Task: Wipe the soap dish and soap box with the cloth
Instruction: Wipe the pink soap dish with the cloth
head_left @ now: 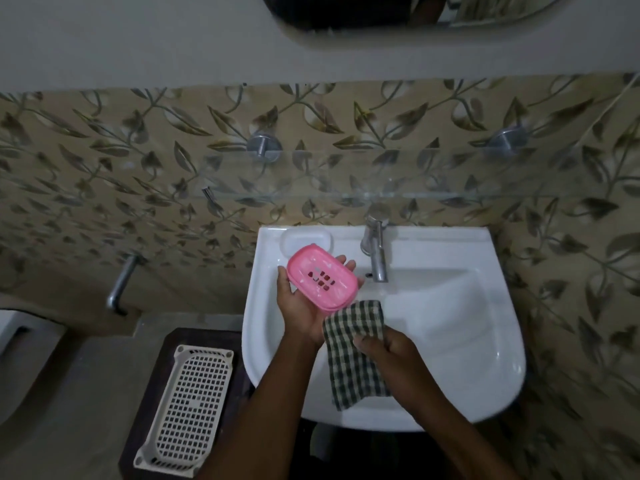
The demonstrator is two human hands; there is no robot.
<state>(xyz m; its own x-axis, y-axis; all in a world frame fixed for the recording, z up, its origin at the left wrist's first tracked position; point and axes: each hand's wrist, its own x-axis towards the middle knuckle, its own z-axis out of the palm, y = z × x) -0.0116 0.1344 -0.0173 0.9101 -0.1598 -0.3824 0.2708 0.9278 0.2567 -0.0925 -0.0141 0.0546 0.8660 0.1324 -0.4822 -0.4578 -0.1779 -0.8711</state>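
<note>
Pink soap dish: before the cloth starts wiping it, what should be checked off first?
1. Left hand holds the pink soap dish securely, thumb on one side, fingertips on the other: ok.
2. Right hand grips the checked cloth: ok.
3. Cloth touching the dish's near edge: cannot tell.
4. Dish held above the sink, so drips land there: ok.
5. Tap shows no running water: ok.
6. White soap box sits on the sink ledge, ready for its turn: ok.
</note>
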